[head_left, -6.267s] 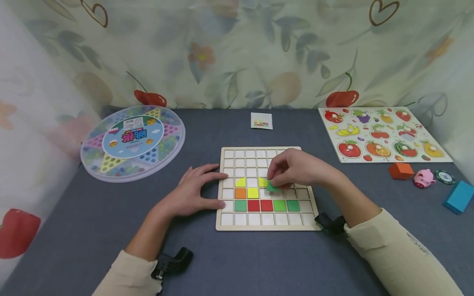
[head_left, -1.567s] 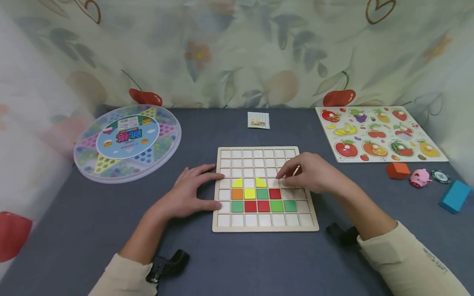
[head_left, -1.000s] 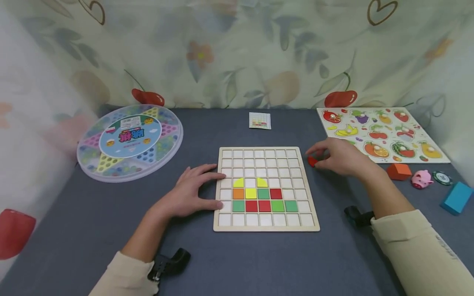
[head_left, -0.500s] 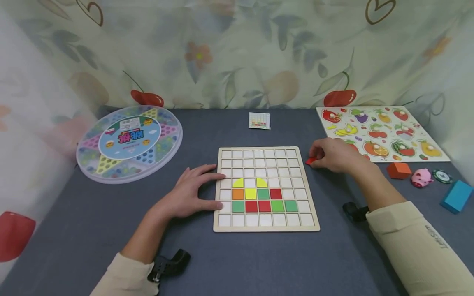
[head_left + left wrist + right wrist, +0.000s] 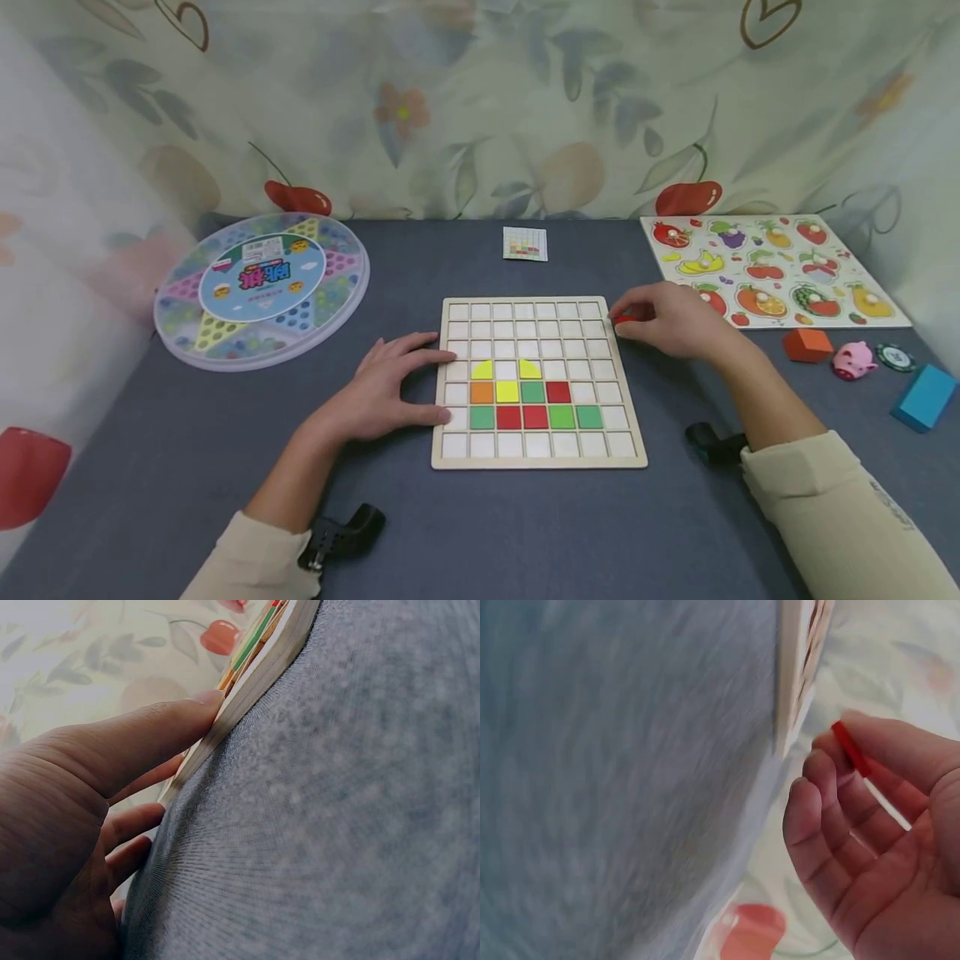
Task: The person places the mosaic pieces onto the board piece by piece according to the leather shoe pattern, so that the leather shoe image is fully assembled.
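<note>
**Red tile coming back toward the wooden grid**

Red is showing between the fingertips of the right hand [image 5: 670, 323]: a thin red tile [image 5: 853, 751] is being pinched there, thumb on one side and curled fingers on the other. A second ago this hand was reaching out past the board's right edge to pick the piece up from the grey cloth; now it is drifting back in, and the tile is hanging just off the far right corner of the wooden grid board [image 5: 538, 461]. By my judgement that means one more piece is about to join the coloured squares [image 5: 533, 404] already sitting in the rows nearer the person.

In the right wrist view the tile is standing on edge, its long axis running diagonally away from the palm, red end leading toward the board and pale underside trailing.

The left hand [image 5: 381, 394] is lying flat with straight fingers, pressing against the board's left edge, steadying it.
</note>
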### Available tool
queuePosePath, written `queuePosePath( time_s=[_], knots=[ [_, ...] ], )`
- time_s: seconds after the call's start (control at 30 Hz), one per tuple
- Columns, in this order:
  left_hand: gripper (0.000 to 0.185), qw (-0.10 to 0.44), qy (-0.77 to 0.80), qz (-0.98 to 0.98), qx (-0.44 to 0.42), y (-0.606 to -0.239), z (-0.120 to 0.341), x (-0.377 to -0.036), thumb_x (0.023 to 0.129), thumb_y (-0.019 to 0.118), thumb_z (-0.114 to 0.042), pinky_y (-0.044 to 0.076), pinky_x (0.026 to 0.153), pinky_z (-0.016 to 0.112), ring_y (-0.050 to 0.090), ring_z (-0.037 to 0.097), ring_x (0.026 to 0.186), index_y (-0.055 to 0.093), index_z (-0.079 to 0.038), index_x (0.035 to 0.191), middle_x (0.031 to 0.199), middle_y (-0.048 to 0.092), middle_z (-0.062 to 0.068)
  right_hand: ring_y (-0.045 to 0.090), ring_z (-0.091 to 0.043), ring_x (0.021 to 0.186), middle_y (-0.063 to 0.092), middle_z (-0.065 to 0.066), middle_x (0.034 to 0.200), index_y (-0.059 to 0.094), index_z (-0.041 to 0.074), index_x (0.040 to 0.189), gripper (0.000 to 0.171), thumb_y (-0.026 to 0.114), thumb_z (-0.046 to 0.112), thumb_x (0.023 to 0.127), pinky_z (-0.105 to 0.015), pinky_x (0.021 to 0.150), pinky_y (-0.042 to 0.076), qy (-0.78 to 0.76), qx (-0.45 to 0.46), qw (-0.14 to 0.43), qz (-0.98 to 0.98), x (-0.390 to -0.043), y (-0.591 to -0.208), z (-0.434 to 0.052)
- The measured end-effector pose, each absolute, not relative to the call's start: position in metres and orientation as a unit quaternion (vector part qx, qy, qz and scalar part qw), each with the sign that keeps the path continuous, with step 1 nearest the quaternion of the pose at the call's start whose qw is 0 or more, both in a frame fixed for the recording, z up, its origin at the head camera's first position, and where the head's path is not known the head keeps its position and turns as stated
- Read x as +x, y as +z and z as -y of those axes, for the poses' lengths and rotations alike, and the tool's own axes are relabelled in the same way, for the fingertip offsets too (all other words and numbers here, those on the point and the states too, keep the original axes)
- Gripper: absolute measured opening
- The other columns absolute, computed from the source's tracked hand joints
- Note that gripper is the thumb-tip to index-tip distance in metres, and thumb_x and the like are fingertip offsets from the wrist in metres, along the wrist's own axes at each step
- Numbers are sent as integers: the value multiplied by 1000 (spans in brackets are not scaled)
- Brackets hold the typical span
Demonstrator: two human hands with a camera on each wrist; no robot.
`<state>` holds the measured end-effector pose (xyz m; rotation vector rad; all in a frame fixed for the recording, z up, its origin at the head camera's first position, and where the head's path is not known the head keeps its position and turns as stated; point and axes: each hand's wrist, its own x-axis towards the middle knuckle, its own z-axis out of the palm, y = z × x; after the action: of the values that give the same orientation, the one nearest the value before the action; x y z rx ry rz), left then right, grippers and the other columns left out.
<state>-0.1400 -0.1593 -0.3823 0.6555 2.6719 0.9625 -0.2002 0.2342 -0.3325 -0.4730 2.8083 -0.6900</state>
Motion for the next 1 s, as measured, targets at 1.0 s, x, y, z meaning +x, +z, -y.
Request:
queuePosePath(
  time_s=[1.0],
  knots=[
    [70, 115, 326, -912, 222, -383, 160, -140, 85, 83, -42, -1, 126, 66, 26, 37, 156, 58, -23, 147, 166, 34, 12, 60, -17, 81, 70, 1, 84, 76, 15, 93, 8, 82, 15, 88, -33, 74, 47, -303, -178, 127, -927, -160, -332, -183]
  ],
)
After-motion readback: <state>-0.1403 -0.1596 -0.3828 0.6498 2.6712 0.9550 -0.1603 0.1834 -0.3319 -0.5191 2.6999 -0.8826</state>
